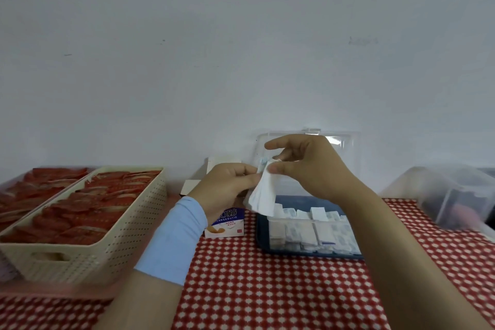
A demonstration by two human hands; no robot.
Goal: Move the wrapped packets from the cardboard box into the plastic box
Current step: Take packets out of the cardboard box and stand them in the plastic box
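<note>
Left hand (227, 187) grip curled round the cardboard box (228, 226); right hand (308, 166) grip pinches wrapped packets (263, 197) above the plastic box (308, 233), left end.

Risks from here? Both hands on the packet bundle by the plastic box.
1. The packets fan out loosely below where the left hand and right hand pinch them; some could slip and miss the plastic box.
2. That box looks crowded, so new ones may spill over.
3. The left wrist could knock the cardboard box.
</note>
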